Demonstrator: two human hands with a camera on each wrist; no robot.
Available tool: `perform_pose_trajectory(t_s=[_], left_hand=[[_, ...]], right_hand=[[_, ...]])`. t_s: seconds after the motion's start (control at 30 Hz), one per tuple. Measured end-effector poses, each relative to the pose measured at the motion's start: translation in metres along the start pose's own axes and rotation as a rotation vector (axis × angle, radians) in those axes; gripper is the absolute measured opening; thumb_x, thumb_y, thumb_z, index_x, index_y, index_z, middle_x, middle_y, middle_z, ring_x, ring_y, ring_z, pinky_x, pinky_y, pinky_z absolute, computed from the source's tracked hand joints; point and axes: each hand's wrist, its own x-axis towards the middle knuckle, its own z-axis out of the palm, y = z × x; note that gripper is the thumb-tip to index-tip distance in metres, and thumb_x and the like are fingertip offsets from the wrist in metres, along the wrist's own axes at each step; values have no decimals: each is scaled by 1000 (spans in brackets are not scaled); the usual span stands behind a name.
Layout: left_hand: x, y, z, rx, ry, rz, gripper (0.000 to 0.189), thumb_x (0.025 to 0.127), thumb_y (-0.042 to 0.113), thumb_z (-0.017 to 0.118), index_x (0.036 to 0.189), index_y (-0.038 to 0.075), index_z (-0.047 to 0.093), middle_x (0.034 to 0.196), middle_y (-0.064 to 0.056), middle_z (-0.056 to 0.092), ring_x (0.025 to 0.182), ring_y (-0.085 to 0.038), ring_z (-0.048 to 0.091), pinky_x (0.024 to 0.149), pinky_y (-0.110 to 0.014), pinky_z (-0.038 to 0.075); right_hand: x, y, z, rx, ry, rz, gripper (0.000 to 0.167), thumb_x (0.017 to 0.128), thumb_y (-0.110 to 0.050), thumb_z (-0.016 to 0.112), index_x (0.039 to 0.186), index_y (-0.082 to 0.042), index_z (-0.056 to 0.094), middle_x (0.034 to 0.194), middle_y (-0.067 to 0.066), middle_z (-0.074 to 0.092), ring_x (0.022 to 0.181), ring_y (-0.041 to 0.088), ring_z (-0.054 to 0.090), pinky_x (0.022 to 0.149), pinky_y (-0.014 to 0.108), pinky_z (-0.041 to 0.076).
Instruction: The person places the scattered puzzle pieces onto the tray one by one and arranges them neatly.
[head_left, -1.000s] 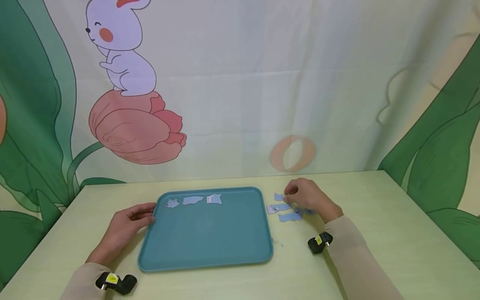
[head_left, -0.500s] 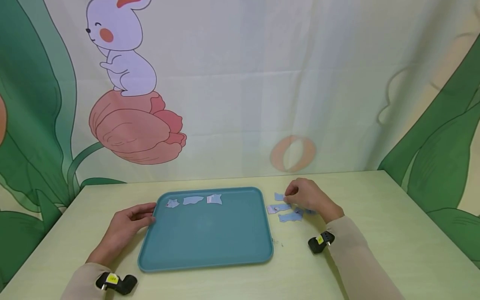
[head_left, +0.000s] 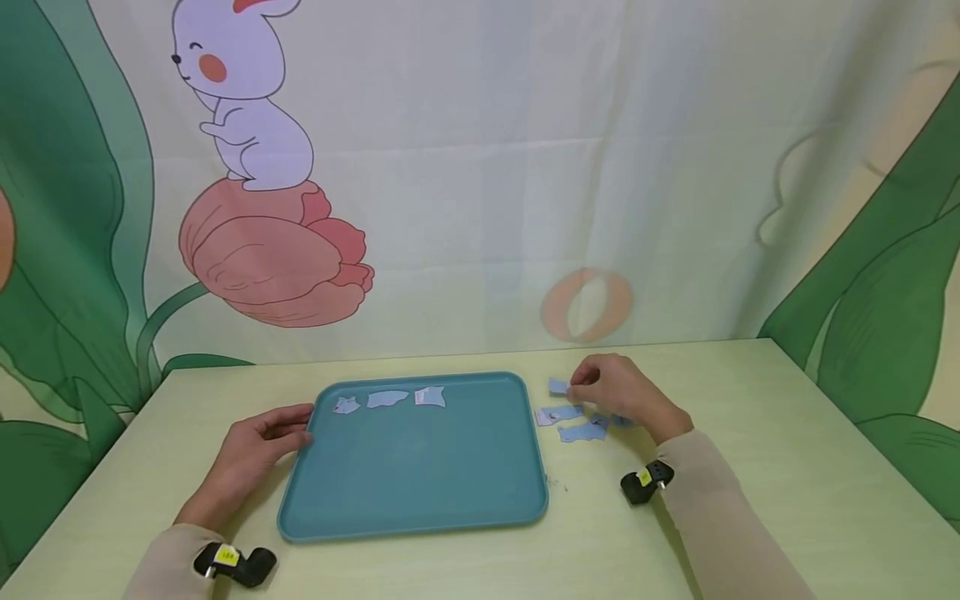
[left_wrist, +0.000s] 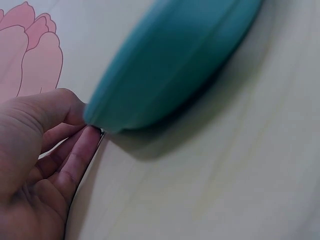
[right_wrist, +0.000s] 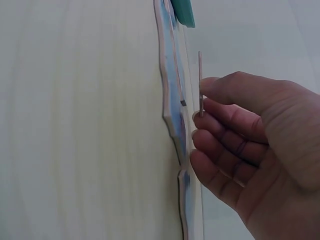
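Right grip [head_left: 618, 389]: has risen slightly since the earlier frame, pinching the held piece [head_left: 558, 387].
Slip risk: shallow pinch may drop it onto the loose pieces [head_left: 583, 431].
Held piece: above the counter [head_left: 600, 542], right of the tray [head_left: 412, 475]; exposed end points left, fingers obscure its long axis.
Left grip [head_left: 249, 454]: touches tray edge, unclenched.

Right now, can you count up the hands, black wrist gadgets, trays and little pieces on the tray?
Tray: 1
Pieces: 3 (left piece, middle piece, right piece)
Hands: 2 (left hand, right hand)
Gadgets: 2 (left gadget, right gadget)
Total: 8
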Motion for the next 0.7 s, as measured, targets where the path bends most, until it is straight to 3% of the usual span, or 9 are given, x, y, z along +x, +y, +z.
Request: perform_pose_trajectory(t_s=[0.23, 0.7], left_hand=[[0, 1, 0, -3, -1, 1, 53, 103, 15, 72, 150, -3, 56, 142, -24, 63, 124, -35, 64, 91, -18, 57], [-1, 2, 1, -22, -5, -9, 52, 104, 12, 70, 152, -3, 55, 144, -25, 61, 126, -36, 62, 92, -20, 57]], right_hand=[[1, -2, 0, 59, 33, -22, 15, 99, -15, 75, 107, -2, 74, 100, 6, 72, 95, 23, 65, 91, 45, 56], [0, -15, 0, 28, 88, -164, 14, 99, -11, 75, 108, -1, 77, 99, 5, 72, 93, 24, 66, 86, 43, 57]])
